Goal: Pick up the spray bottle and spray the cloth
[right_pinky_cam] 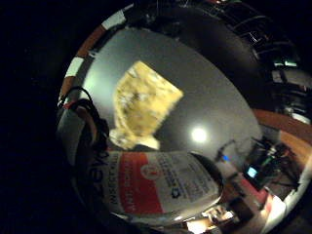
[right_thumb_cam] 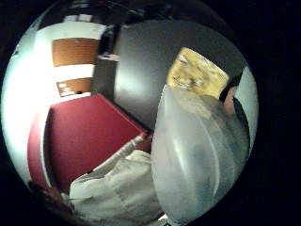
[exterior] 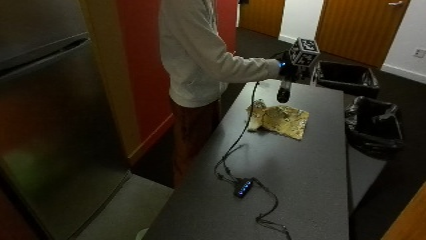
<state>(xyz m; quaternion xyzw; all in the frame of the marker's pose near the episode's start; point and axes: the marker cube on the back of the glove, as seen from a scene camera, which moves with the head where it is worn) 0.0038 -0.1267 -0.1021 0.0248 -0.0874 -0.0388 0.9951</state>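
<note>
Grey bench (exterior: pixel 293 165) carries a crumpled yellow cloth (exterior: pixel 279 120) toward its far end. At the cloth's 12 o'clock, raised off the bench, the gloved right hand (exterior: pixel 287 70) has its fingers curled around a spray bottle (exterior: pixel 283 92), held just above the cloth.

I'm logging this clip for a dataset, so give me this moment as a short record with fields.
hand: right hand grips the bottle, lifted off the table
bottle: hangs above the cloth, not touching it; white and red label
cloth: yellow cloth, crumpled, lying on the table
table: dark grey table
spray: none visible
</note>
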